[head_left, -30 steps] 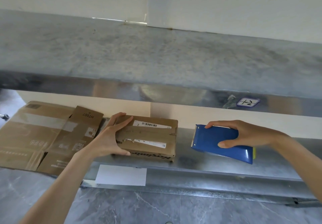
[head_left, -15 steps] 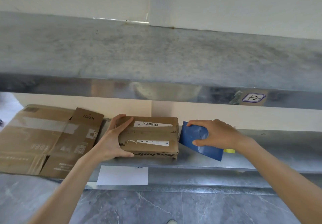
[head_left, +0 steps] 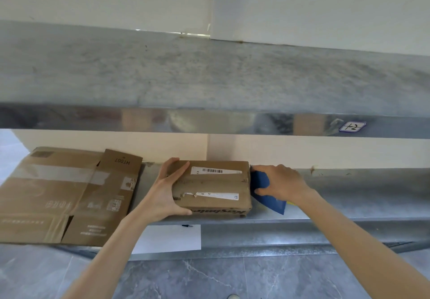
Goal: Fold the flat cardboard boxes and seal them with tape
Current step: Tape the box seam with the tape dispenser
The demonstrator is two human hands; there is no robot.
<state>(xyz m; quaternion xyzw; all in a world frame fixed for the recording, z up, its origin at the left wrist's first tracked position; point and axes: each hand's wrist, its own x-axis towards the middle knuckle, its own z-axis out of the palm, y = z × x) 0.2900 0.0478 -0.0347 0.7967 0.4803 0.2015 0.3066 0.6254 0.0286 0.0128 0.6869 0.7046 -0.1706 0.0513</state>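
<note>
A small folded cardboard box (head_left: 216, 185) with white label strips sits on the lower metal shelf (head_left: 349, 189). My left hand (head_left: 166, 191) grips its left end, thumb along the front edge and fingers over the top. My right hand (head_left: 280, 183) holds a blue tape dispenser (head_left: 261, 182) whose front end is pressed against the box's right side. A flattened cardboard box (head_left: 60, 196) lies on the shelf to the left.
An upper metal shelf (head_left: 209, 77) overhangs the work area, with a small label (head_left: 352, 126) on its front edge. A white paper sheet (head_left: 169, 238) hangs on the lower shelf's front. Grey tiled floor (head_left: 209, 277) lies below.
My right hand has carried the blue dispenser leftward until it meets the box's right side. My left hand has kept its grip on the box's left end.
</note>
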